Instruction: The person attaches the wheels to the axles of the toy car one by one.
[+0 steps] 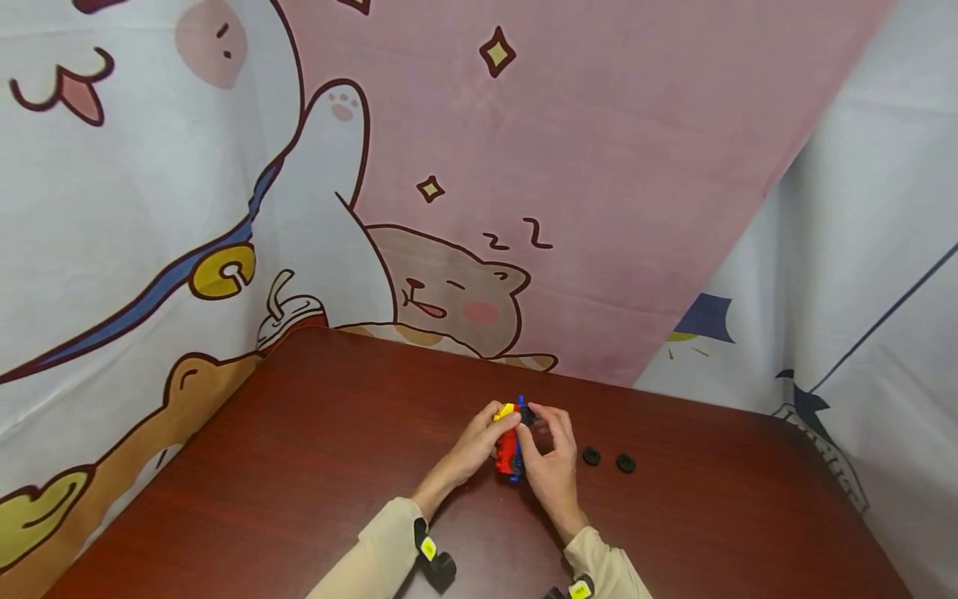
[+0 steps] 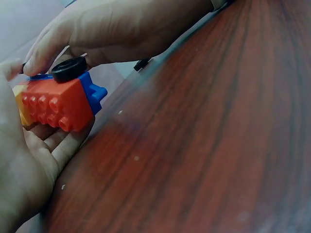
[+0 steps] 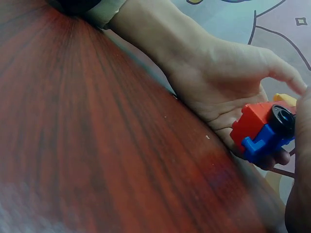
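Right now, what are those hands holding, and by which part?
The left hand cradles a toy block car by its red body. The right hand pinches a black wheel at the car's blue end.

Left hand [image 1: 479, 445] and right hand [image 1: 552, 466] together, fingers curled.

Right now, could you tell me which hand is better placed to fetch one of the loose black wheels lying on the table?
Probably the right hand: both loose wheels lie just to its right, while the left hand cradles the block toy.
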`<action>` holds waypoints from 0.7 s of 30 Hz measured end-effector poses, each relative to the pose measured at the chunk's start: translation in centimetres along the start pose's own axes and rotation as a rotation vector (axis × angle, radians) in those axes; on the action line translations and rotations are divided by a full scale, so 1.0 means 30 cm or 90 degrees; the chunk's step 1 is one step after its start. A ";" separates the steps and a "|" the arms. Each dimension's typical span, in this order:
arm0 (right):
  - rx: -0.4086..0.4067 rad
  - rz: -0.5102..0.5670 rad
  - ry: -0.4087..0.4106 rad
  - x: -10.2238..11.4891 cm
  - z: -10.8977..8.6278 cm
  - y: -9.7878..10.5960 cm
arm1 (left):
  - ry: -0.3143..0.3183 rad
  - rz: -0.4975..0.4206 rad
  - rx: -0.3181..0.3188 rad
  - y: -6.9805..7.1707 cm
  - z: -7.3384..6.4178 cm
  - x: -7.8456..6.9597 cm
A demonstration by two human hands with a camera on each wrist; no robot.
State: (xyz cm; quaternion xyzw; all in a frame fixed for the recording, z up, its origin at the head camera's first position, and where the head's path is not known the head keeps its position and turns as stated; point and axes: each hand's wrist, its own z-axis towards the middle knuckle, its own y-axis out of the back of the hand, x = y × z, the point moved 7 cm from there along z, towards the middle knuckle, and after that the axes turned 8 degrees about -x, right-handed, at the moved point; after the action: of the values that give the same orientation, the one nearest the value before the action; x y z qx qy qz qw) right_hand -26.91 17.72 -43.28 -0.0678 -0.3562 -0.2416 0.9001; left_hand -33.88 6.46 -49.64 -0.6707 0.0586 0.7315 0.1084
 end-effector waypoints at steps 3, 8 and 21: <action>0.005 -0.007 0.025 0.009 0.000 -0.002 | 0.000 0.012 0.000 0.001 -0.003 -0.001; 0.022 0.004 0.043 0.017 -0.003 -0.004 | -0.003 0.041 0.004 0.001 -0.007 0.001; 0.039 0.076 -0.094 -0.023 -0.004 -0.005 | -0.021 0.024 0.030 -0.007 -0.009 -0.006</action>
State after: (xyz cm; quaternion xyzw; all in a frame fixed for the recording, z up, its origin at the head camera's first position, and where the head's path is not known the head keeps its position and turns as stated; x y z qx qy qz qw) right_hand -27.34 17.81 -43.85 -0.0788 -0.4243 -0.1711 0.8857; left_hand -33.56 6.59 -49.46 -0.6545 0.0865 0.7428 0.1111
